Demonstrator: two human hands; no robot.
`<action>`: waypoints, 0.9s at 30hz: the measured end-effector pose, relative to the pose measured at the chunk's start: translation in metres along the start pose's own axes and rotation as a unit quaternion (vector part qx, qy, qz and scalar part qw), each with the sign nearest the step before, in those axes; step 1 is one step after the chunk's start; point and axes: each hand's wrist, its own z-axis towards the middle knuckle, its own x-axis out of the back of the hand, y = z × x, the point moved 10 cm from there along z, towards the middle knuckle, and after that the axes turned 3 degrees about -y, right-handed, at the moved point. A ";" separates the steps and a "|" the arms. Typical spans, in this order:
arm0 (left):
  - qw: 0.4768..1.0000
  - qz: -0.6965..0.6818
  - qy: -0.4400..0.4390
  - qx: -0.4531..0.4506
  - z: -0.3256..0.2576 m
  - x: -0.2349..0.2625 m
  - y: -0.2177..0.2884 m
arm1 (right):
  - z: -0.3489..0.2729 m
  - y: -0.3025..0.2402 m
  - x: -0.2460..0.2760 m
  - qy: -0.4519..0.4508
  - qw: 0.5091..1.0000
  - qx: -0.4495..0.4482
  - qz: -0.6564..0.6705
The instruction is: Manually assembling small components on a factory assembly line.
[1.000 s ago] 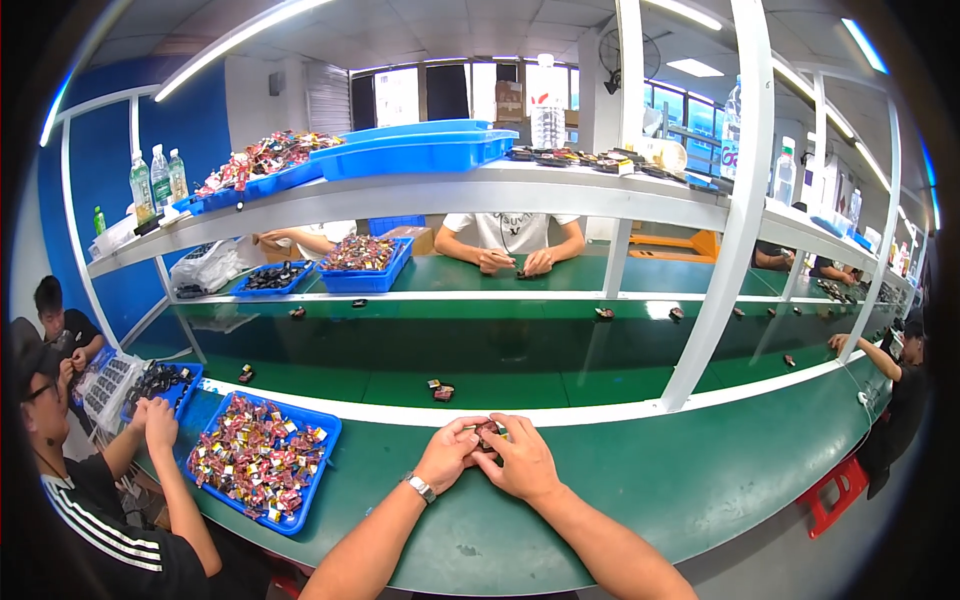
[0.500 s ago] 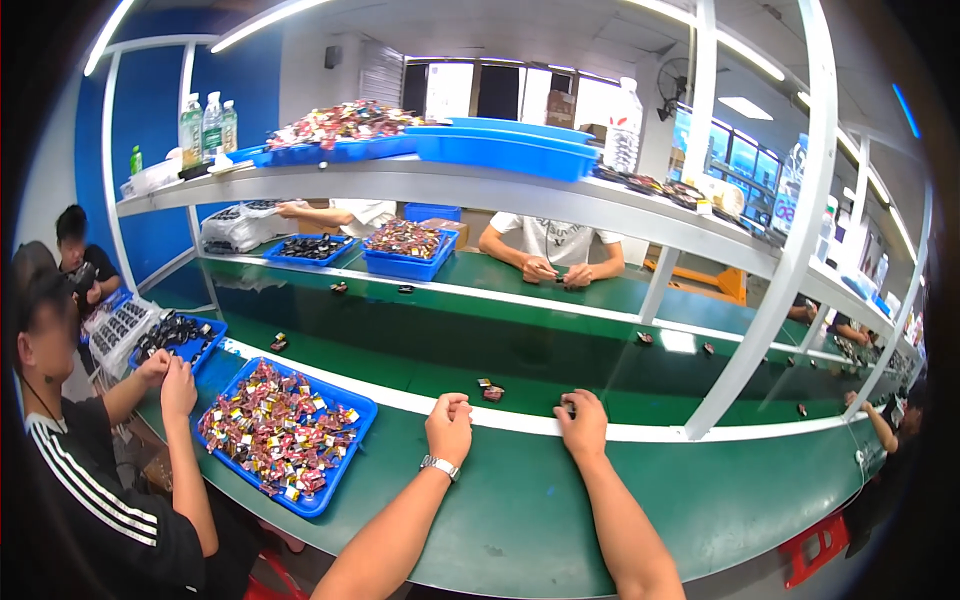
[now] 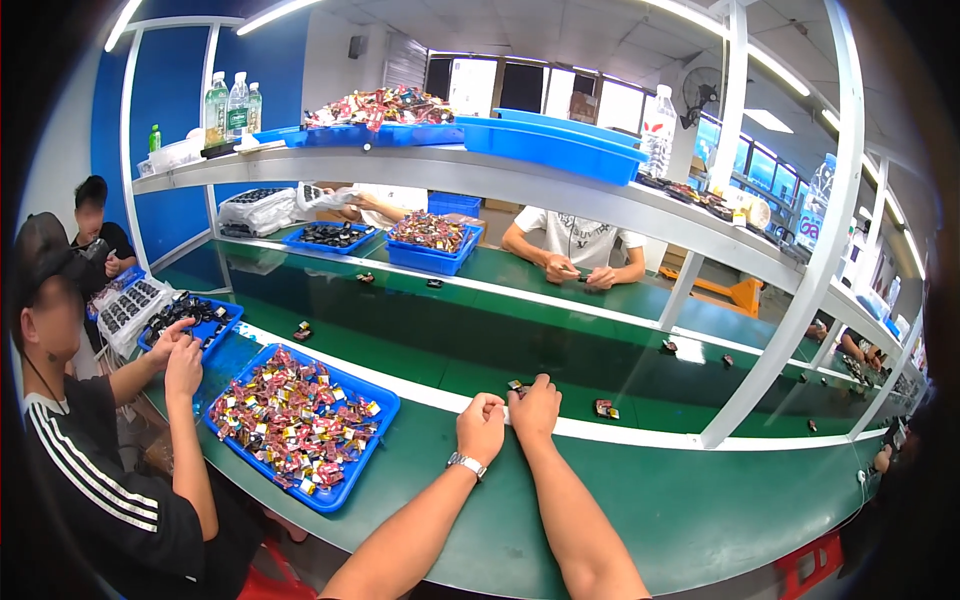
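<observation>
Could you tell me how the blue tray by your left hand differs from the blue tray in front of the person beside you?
The near blue tray is heaped with small red, yellow and silver parts; the far blue tray holds dark, mostly black ones. The near one looks larger and nobody touches it, while the neighbour's hand reaches into the far one. Both are shallow, blue and rest on the green bench.

I see through a single wide fisheye camera worn on the person's head, looking forward and down across a green workbench (image 3: pixel 700 520). The near edge of the workbench sits close, at the lower edge; the person's forearms enter from there. Straight shelf rails bend toward the rim. The far edge and the overhead shelf (image 3: pixel 560 185) lie farther off, toward the top.
</observation>
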 end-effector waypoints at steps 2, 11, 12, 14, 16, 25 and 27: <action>1.000 -0.011 0.000 -0.001 0.001 -0.002 -0.006 | 0.006 0.019 0.008 0.001 0.999 -0.024 0.022; 0.936 -0.087 -0.321 0.117 -0.019 -0.041 -0.014 | -0.092 0.001 0.114 -0.136 0.931 0.230 0.250; 0.933 -0.083 -0.330 0.117 -0.023 -0.046 -0.009 | -0.098 0.003 0.117 -0.142 0.926 0.246 0.248; 0.837 -0.196 -0.472 0.195 -0.060 -0.075 0.004 | -0.100 0.002 0.125 -0.147 0.923 0.276 0.226; 0.821 -0.192 -0.500 0.197 -0.066 -0.077 0.011 | -0.096 0.004 0.127 -0.148 0.923 0.265 0.236; 0.864 -0.227 -0.414 0.178 -0.062 -0.075 0.014 | -0.095 0.008 0.135 -0.096 0.927 0.298 0.208; 0.863 -0.229 -0.412 0.180 -0.063 -0.075 0.019 | -0.096 0.004 0.138 -0.078 0.926 0.312 0.197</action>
